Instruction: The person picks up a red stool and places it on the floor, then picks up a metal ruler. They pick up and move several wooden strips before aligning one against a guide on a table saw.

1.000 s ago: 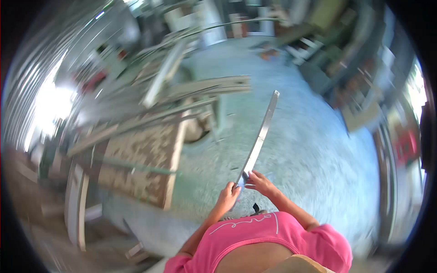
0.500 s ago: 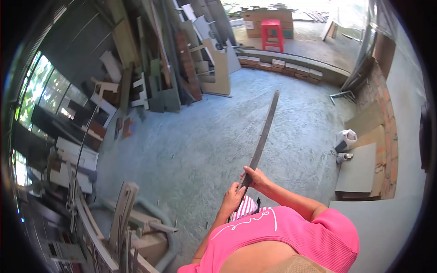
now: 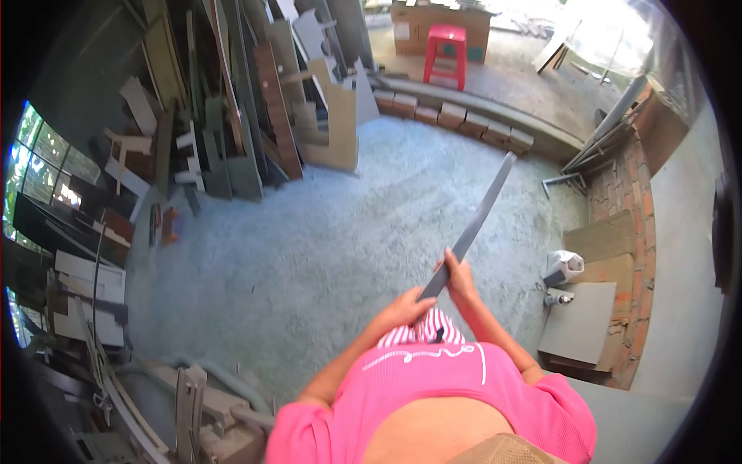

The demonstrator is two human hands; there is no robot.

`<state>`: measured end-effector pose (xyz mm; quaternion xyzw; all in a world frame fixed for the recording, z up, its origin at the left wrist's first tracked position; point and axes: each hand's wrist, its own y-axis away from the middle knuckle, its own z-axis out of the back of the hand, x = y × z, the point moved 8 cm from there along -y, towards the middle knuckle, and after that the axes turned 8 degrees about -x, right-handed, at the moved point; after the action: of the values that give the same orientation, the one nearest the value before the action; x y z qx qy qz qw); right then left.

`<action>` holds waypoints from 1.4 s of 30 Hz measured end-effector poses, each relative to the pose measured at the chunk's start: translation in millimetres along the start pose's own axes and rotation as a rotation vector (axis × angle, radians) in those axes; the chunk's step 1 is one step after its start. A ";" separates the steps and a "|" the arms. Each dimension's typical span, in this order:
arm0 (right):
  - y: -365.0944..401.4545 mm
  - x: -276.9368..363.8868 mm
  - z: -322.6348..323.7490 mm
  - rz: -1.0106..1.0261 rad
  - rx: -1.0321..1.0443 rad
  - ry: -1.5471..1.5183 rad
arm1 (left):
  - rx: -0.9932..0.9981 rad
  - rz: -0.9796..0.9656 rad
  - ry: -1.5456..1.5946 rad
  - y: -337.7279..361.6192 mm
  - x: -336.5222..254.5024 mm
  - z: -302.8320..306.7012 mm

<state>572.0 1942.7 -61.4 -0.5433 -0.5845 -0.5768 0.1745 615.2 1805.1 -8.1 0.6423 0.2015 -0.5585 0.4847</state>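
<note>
A long, narrow dark grey strip [image 3: 477, 220], perhaps wood or board, slants up and to the right in front of my body. My left hand [image 3: 406, 307] is closed around its near end, just above the striped cloth at my waist. Farther along, my right hand [image 3: 456, 277] grips the same strip with the thumb along its side. The far end of the strip points toward the row of bricks and hangs free. Part of the near end is hidden behind my left hand.
Boards and panels [image 3: 267, 116] lean along the back left. A row of bricks [image 3: 452, 116] lines the low ledge, with a red stool [image 3: 446, 56] beyond. At right, a white bag [image 3: 566, 265] stands near a leaning grey panel [image 3: 580, 323]. Machine parts [image 3: 189, 414] fill the lower left.
The strip has swung to the right and turned, showing a smoother face. My hands are farther apart, the right one higher along the strip. The view has shifted to the right.
</note>
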 end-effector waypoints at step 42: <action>-804.4 467.6 -341.8 0.304 0.198 0.207 | -0.096 -0.162 0.098 -850.4 -370.5 401.4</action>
<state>-408.4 2056.2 30.7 -0.5434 -0.5284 -0.5364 0.3712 -384.2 1951.1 29.5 0.6264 0.3031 -0.5534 0.4577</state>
